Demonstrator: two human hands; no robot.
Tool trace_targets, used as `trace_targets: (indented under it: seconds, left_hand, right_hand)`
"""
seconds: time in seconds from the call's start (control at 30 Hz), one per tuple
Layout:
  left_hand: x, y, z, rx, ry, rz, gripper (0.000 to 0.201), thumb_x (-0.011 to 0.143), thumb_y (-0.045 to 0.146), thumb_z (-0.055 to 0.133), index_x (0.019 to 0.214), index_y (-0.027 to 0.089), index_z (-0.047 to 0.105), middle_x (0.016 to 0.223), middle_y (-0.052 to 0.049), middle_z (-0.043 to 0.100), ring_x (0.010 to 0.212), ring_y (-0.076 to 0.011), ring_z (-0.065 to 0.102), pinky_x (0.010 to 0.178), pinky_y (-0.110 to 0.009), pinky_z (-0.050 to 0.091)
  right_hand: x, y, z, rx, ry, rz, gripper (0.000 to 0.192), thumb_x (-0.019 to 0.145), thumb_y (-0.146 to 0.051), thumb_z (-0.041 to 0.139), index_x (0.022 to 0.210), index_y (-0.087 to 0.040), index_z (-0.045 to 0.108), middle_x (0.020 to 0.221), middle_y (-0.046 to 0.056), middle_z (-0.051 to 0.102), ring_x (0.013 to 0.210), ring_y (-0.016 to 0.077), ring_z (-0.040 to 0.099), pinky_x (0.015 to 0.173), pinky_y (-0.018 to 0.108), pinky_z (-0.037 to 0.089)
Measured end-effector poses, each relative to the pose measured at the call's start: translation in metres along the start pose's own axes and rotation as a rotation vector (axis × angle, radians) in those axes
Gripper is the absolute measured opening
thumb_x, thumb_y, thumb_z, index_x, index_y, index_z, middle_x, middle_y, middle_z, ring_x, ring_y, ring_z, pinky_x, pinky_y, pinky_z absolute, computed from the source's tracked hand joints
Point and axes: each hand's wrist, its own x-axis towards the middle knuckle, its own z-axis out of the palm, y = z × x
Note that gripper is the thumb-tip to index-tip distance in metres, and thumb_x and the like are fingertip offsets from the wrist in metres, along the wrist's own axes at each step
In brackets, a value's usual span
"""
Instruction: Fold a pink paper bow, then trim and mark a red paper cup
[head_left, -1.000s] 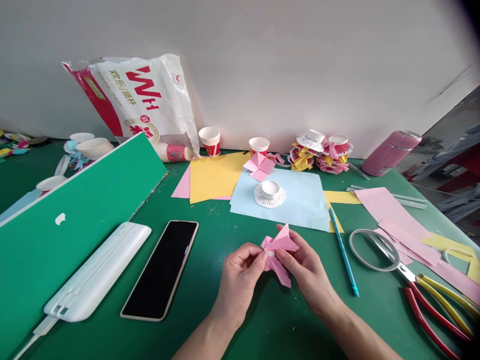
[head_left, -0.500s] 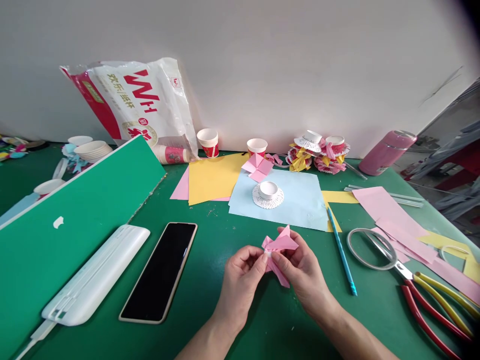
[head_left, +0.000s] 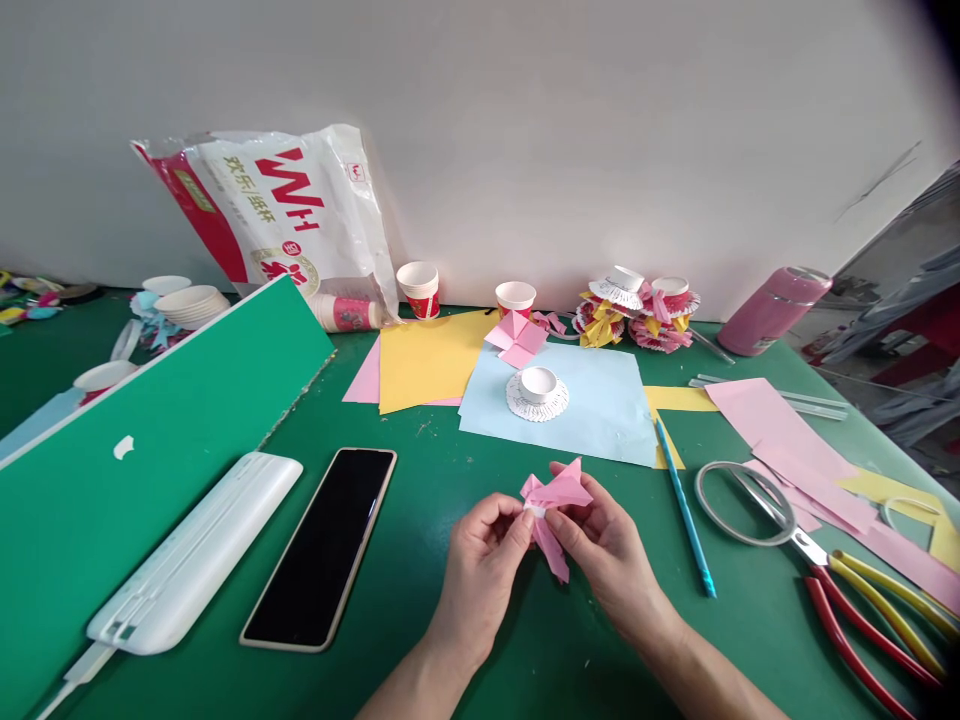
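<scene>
Two hands, left hand (head_left: 484,560) and right hand (head_left: 606,545), each grip pinching one pink paper flower (head_left: 553,498)

Person's own body, as seen: left hand (head_left: 484,565) and right hand (head_left: 611,555), both bare, no gloves. Forearms bare to the frame's lower edge; no sleeves showing. Fingernails short, unpainted.

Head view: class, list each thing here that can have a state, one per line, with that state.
Left hand: pinching the pink paper flower.
Right hand: pinching the same flower.
Pink paper flower: folded, held above the table.
Phone: screen dark, lying flat.
Scissors: lying on the table.
Cup bag: open, leaning on wall.
Pink bottle: lying on its side.
</scene>
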Motion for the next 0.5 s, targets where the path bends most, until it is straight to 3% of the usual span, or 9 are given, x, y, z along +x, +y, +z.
trace_targets:
  seconds: [0.2, 0.5]
  left_hand:
    - [-0.0015, 0.0011, 0.0009, 0.125, -0.021, 0.066, 0.021, 0.079, 0.032, 0.057, 0.065, 0.017, 0.056, 0.063, 0.002, 0.048, 0.06, -0.0114, 0.042, 0.055, -0.022, 0.037]
    - [-0.004, 0.0033, 0.0, 0.186, -0.042, 0.106, 0.023, 0.082, 0.031, 0.052, 0.065, 0.017, 0.056, 0.065, 0.0, 0.049, 0.063, -0.0133, 0.045, 0.059, -0.023, 0.039]
  right_hand:
    - [0.0001, -0.0002, 0.0006, -0.018, 0.058, 0.031, 0.053, 0.069, -0.032, 0.073, 0.114, -0.017, 0.049, 0.078, 0.001, 0.067, 0.069, 0.0157, 0.06, 0.066, 0.028, 0.049]
    - [-0.0006, -0.0075, 0.0011, 0.013, 0.037, 0.065, 0.054, 0.064, -0.032, 0.076, 0.11, -0.017, 0.051, 0.076, 0.001, 0.066, 0.069, 0.0151, 0.059, 0.066, 0.028, 0.048]
